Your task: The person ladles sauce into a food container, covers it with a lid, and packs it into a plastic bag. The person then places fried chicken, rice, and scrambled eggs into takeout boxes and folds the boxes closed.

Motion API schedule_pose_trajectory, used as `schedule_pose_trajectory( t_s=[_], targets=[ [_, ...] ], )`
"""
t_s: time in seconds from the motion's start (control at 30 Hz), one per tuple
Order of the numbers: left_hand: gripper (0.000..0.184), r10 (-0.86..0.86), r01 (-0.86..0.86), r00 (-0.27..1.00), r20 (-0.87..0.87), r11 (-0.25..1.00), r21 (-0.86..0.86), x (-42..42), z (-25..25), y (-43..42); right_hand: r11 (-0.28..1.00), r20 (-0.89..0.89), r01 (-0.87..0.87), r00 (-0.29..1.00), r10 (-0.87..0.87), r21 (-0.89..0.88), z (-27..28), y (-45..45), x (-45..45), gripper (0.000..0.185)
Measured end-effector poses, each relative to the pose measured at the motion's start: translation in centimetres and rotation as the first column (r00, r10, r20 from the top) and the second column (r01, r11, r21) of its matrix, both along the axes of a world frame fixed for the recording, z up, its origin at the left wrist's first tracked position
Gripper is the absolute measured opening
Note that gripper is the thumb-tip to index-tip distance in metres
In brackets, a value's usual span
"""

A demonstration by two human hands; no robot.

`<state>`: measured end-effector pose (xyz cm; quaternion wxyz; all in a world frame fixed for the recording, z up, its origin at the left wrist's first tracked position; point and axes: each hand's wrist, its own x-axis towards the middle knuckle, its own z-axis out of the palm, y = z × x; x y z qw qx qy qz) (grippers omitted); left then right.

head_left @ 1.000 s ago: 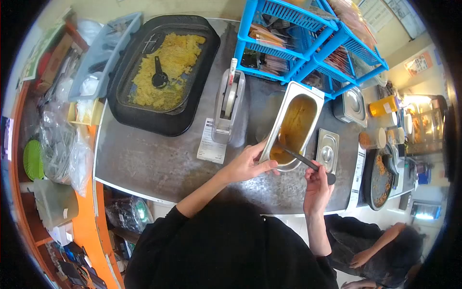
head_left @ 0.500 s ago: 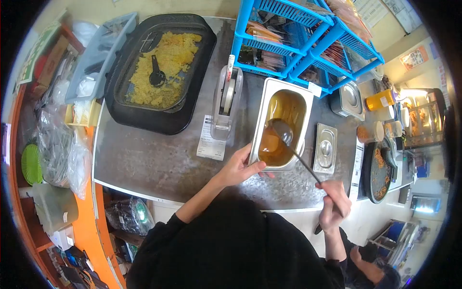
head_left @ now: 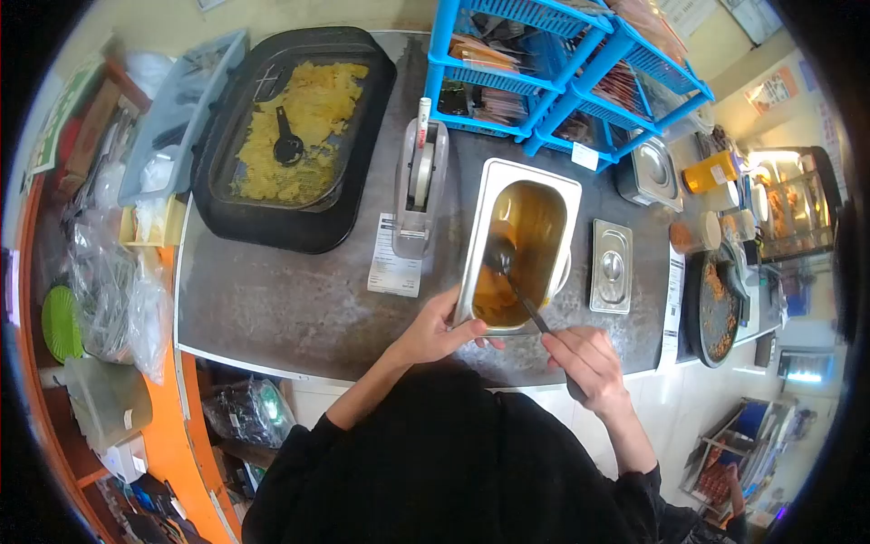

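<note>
A deep steel food pan (head_left: 472, 245) holding amber-brown liquid is at the middle of the counter. My left hand (head_left: 435, 337) grips its near left corner, thumb over the rim and fingers underneath. My right hand (head_left: 587, 364) is wrapped round the handle of a ladle (head_left: 533, 313), just off the pan's near right corner. The ladle's dark bowl is down inside the pan, at the liquid. A round white edge shows beside the pan's right wall, mostly hidden. To the right lies a steel pan lid (head_left: 612, 267) with a round recessed grip.
Left on the counter (head_left: 272, 290) stands a black tray (head_left: 362, 172) with yellow crumbly food and a dark scoop. A tape dispenser (head_left: 421, 190) and a printed slip (head_left: 393, 272) lie beside it. Blue basket racks (head_left: 535, 82) stand behind. A co-worker's arm (head_left: 736, 499) shows lower right.
My right hand has moved left, closer to the pan, and the ladle's bowl sits farther left and lower in it. My left hand keeps its grip. The view has shifted slightly.
</note>
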<state>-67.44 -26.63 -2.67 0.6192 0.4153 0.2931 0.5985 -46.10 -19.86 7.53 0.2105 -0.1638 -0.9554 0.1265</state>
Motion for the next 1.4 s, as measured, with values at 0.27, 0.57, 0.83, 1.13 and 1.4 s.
schedule_pose_trajectory(
  t_s=[0.27, 0.57, 0.83, 1.13, 1.4],
  targets=[
    [0.042, 0.007, -0.017, 0.987, -0.163, 0.998, -0.058, -0.5, 0.8, -1.3, 1.0, -0.102, 0.028, 0.994, -0.028, -0.003, -0.6, 1.0, -0.5, 0.032],
    [0.042, 0.037, -0.055, 0.987, -0.154, 0.992, -0.114, -0.3, 0.2, -2.4, 0.361, -0.208, 0.093, 0.675, -0.708, -0.928, -5.7, -3.3, 0.3, 0.019],
    [0.039, 0.061, -0.091, 0.977, -0.207, 0.986, -0.14, 0.4, -0.7, -3.8, 0.042, -0.148, -0.226, 0.475, -0.867, -0.973, -7.4, -5.0, 1.5, 0.027],
    [0.042, 0.098, -0.136, 0.972, -0.214, 0.976, -0.168, 1.4, -0.7, -4.8, 0.115, -0.18, -0.162, 0.475, -0.861, -0.98, -8.0, -6.3, 2.6, 0.029],
    [0.042, 0.109, -0.156, 0.967, -0.231, 0.968, -0.198, 2.3, 0.3, -5.0, -0.13, -0.065, -0.397, 0.44, -0.896, -0.909, -9.2, -6.2, 2.8, 0.03]
  ],
)
